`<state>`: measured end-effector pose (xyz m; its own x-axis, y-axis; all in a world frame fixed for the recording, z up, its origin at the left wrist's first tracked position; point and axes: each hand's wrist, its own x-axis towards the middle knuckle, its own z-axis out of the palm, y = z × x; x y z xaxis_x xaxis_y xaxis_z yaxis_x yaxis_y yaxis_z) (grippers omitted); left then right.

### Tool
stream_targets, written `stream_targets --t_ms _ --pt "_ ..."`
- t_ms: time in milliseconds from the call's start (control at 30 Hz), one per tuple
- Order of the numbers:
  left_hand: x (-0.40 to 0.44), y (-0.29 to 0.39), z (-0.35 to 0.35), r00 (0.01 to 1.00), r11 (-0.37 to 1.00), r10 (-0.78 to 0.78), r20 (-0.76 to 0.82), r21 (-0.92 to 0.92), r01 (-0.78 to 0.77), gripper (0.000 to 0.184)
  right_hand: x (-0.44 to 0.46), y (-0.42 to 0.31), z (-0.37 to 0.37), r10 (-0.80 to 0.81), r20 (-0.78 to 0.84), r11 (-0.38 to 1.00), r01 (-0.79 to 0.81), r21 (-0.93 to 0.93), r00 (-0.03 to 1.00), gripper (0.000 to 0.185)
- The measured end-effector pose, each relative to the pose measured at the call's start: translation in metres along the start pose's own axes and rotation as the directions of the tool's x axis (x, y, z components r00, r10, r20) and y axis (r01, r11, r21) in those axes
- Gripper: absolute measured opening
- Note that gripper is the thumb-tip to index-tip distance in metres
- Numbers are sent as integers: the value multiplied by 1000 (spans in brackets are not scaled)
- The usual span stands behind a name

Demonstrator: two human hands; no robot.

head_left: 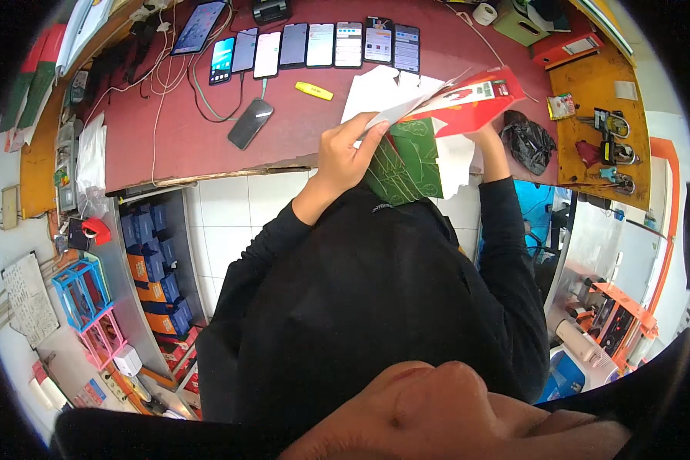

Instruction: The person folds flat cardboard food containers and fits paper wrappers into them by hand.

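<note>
My left hand (346,153) is closed on the left edge of a bundle of papers, its thumb in front. In the bundle are white sheets (406,107), a red printed paper (479,107) and green patterned papers (418,157) that hang down with folded, layered edges. At the right end, my right hand (489,144) grips the red paper from behind and below, its fingertips hidden by it. Other white paper (364,88) lies on the table behind the bundle.
Several phones (294,46) stand in a row on the red tabletop (184,146), with a tablet (198,28) at their left. Nearer lie a dark phone (251,124) on a cable and a yellow highlighter (314,91). A black plastic bag (527,142) sits right of my right hand.
</note>
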<state>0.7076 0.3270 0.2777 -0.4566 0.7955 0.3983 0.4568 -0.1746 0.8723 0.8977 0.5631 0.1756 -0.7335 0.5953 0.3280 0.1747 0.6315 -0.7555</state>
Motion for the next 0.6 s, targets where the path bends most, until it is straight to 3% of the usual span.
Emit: stream_targets --t_ms 133,267,300,400,567,600 --pt "6 -2 0 998 998 52 -34 -42 -53 21 -7 27 5 -55 -58 996 59 66 997 23" --pt "7 -6 -3 998 999 -31 53 -42 34 21 -12 21 -13 93 72 986 -81 -149 993 20" --pt "8 -9 -1 999 999 -10 48 -45 12 21 -6 2 -16 224 136 961 -196 -197 965 28" --pt "10 -15 4 999 998 21 46 -55 -18 22 -7 0 -14 259 189 953 -219 -207 947 34" --pt "16 -19 1 999 999 3 40 -54 -1 23 -2 -12 -4 197 105 975 -184 -126 975 35" --pt "17 -19 1 1000 996 4 17 -91 -3 23 -1 -20 -5 56 13 996 -55 -73 998 35"
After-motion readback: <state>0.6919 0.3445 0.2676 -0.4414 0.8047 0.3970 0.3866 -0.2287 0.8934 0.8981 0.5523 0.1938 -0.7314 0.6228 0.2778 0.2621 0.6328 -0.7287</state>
